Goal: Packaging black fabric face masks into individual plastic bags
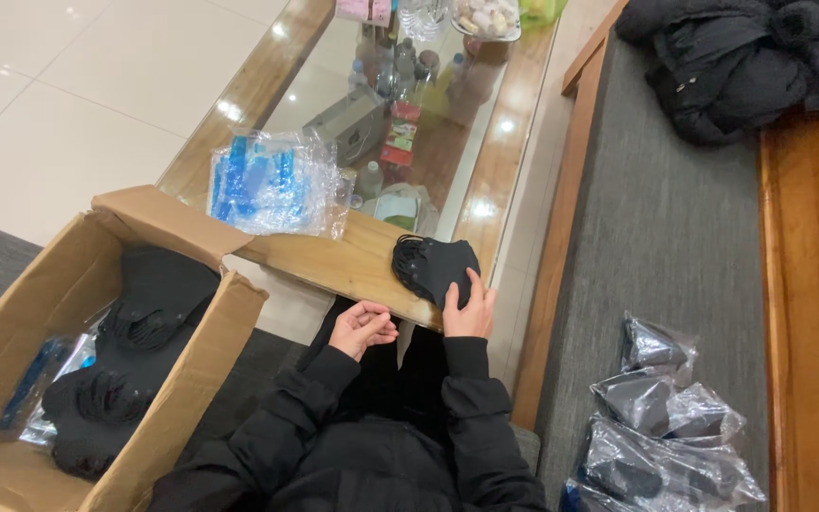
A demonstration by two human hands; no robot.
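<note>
Wooden table edge [334, 265]: right hand [471, 308] on black mask stack [433, 265], clear blue-striped packets [272, 185] beside.

A wooden table [353, 261] with a glass middle holds a stack of black masks [433, 267] and a clear plastic bag [275, 185].

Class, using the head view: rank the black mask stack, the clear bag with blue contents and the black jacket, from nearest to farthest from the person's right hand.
1. Black mask stack, under the right hand, on the table edge.
2. Clear bag with blue contents, to the left on the table.
3. Black jacket, far upper right on the sofa.
</note>
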